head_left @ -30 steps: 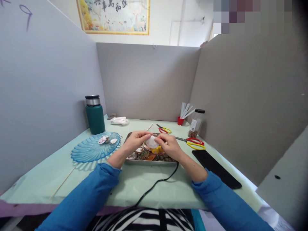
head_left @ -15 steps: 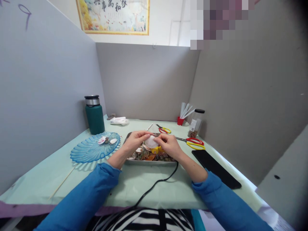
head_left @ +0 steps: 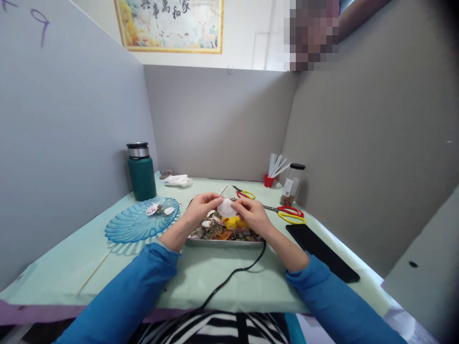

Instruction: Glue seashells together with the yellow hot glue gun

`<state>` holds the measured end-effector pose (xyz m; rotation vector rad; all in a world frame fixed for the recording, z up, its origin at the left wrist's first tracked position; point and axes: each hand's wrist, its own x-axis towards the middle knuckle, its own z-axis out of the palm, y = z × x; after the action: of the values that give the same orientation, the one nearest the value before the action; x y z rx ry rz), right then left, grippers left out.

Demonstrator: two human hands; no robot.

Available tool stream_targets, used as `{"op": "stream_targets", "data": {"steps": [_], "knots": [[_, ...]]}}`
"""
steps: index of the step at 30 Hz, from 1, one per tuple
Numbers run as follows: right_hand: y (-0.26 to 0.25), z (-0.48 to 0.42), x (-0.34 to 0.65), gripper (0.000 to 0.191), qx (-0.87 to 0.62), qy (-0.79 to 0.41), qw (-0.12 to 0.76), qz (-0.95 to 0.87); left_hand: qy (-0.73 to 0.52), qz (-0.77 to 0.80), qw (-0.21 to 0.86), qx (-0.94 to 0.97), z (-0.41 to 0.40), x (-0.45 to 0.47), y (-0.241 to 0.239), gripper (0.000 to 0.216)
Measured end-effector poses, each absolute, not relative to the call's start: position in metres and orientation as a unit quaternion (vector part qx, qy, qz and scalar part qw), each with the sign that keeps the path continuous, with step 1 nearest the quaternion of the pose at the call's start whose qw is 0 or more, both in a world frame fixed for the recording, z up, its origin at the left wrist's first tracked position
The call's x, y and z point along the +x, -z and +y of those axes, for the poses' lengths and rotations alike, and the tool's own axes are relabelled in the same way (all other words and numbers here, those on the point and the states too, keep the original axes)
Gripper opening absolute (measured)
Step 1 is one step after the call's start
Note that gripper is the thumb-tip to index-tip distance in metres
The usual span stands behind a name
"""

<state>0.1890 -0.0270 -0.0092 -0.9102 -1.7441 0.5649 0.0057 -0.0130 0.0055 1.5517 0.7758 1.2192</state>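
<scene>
Both my hands meet over a metal tray (head_left: 229, 241) full of mixed shells. My left hand (head_left: 201, 209) and my right hand (head_left: 252, 213) pinch a white, fan-shaped shell (head_left: 226, 208) between their fingertips, held just above the tray. A yellow object (head_left: 232, 222) shows under my right hand, partly hidden by the fingers; I cannot tell whether the hand grips it. Several brown, orange and grey shells (head_left: 218, 232) lie in the tray below.
A blue glass plate (head_left: 138, 223) with a few shells lies left of the tray, a green flask (head_left: 141, 171) behind it. Two red-and-yellow scissors (head_left: 291, 213) (head_left: 244, 193), a jar (head_left: 291, 183), a red cup of sticks (head_left: 272, 172) and a black phone (head_left: 321, 250) stand right. A black cable (head_left: 229, 277) runs toward me.
The hands have lifted the white shell slightly and turned it, so more of the yellow object beneath shows. A person beyond the partition has moved left.
</scene>
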Motion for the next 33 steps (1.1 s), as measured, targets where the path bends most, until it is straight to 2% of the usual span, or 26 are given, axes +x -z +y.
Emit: {"op": "stream_targets", "data": {"steps": [6, 16, 33], "knots": [[0.0115, -0.0241, 0.1894, 0.02, -0.353, -0.24, 0.56, -0.71, -0.484, 0.336, 0.439, 0.678, -0.0123, 0.0059, -0.0027, 0.027], [0.0113, -0.0241, 0.1883, 0.019, -0.35, -0.232, 0.557, -0.717, -0.479, 0.334, 0.404, 0.704, -0.0127, 0.0089, -0.0022, 0.028], [0.0087, -0.0301, 0.1878, 0.026, -0.385, -0.187, 0.498, -0.754, -0.511, 0.334, 0.44, 0.659, -0.0104, 0.007, -0.0028, 0.036]]}}
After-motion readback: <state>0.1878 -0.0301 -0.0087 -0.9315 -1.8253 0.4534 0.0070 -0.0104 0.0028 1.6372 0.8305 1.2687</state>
